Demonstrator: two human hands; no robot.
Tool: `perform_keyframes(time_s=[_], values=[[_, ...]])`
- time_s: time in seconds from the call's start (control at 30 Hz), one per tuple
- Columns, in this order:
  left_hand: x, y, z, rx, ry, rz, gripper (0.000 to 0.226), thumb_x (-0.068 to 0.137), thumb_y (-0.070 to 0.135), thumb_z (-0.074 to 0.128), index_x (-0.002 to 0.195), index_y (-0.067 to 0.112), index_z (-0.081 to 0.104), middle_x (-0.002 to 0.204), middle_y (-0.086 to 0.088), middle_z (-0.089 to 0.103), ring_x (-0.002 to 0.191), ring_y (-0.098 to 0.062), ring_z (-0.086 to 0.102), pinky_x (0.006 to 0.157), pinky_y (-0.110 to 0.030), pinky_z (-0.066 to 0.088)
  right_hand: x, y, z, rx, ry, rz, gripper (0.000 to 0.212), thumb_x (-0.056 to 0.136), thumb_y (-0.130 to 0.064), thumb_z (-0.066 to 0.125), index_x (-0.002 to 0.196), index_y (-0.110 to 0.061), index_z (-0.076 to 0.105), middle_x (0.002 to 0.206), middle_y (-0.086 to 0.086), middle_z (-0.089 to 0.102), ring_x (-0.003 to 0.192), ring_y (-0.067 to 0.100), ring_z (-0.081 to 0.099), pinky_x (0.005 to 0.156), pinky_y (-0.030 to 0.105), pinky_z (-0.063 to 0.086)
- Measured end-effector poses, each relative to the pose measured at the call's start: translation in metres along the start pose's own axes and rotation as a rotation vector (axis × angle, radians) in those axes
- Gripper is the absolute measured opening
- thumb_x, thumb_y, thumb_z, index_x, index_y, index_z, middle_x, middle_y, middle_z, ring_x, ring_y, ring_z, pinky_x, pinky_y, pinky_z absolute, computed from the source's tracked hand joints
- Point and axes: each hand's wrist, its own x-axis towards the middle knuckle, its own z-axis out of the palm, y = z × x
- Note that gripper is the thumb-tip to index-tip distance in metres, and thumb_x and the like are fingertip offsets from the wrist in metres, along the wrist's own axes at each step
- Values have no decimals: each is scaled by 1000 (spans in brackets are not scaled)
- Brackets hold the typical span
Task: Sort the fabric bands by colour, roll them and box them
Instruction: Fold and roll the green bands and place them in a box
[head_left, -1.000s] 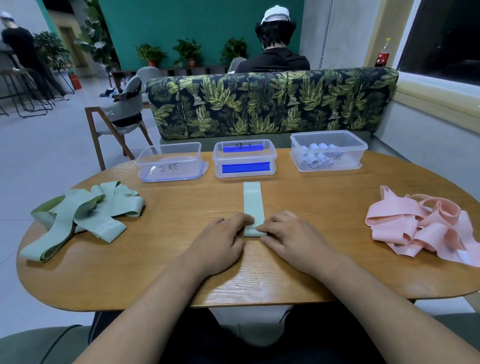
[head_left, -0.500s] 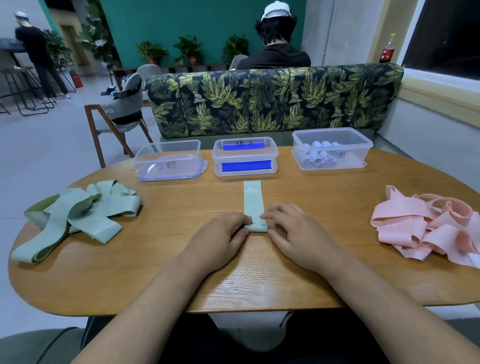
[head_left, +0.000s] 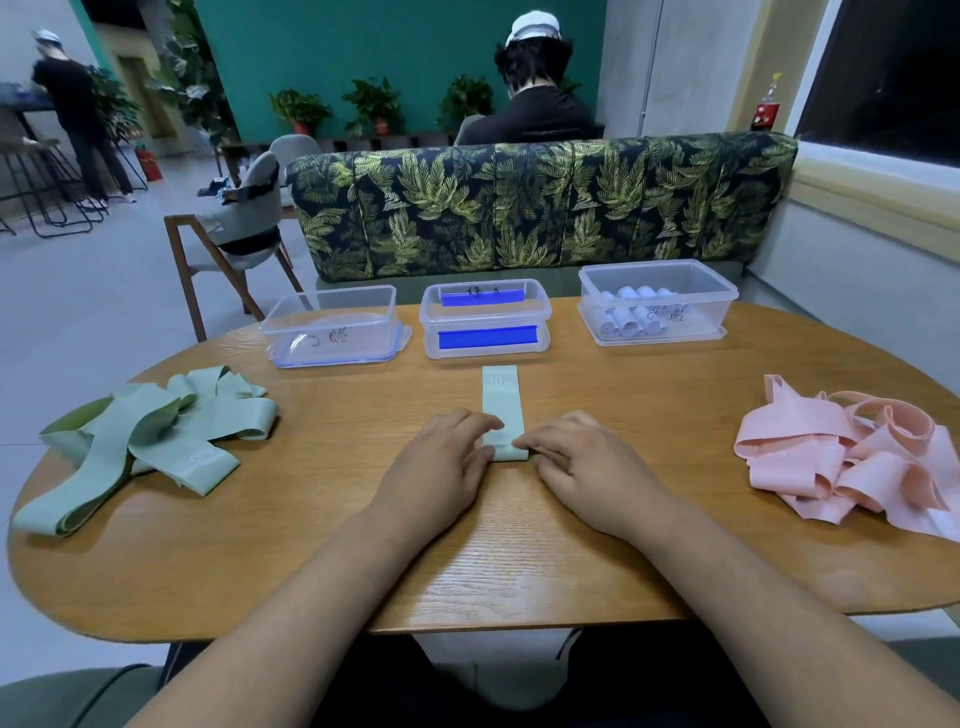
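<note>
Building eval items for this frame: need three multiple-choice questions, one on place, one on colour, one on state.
1. The pink pile lies: A) on the right side of the table B) on its left side C) in a box.
2. The band at centre is: A) pink B) blue C) green.
3. That band is: A) fully rolled B) rolled at its near end, flat beyond C) flat throughout.

Key: 1A, it lies by the right edge; 2C, pale green like the green pile; 3B, the left hand and right hand pinch a roll while the printed far end lies flat.
</note>
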Motion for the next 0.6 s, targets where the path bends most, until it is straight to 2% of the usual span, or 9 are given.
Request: perform_keyframes(time_s=[0.1,0.3,0.37,0.5,0.6], values=[[2,2,-2,31,-17,32,13,104,23,59,109,32,66,107,16,60,105,-14,55,85,-43,53,1,1,0,-3,-15,21,35,101,-23,56,129,-38,71,124,-28,66,119,5,48,104,39,46],[11,-2,-5,89,-53,44,22,100,28,60,118,25,72,109,10,67,107,-17,58,92,-40,52,3,-1,3,-141,-58,59,40,108,-35,44,147,-39,54,144,-23,54,134,6,39,112,40,38],[13,-3,-5,94,-70,39,25,100,30,60,121,25,72,112,9,66,110,-16,57,94,-39,52,0,-1,2,-123,-33,54,39,107,-31,45,144,-38,54,143,-21,53,134,7,41,111,40,40],[13,-7,-3,81,-55,25,30,97,27,60,125,24,73,115,8,63,111,-17,57,94,-39,52,-3,-1,2,-101,0,0,35,102,-17,49,128,-37,61,131,-24,59,123,7,49,102,40,48],[11,-7,0,95,-47,25,34,98,27,58,129,23,72,124,8,63,116,-17,56,98,-41,51,-3,0,3,-118,-1,-8,40,100,-15,49,132,-36,61,134,-25,58,123,7,49,102,40,47]])
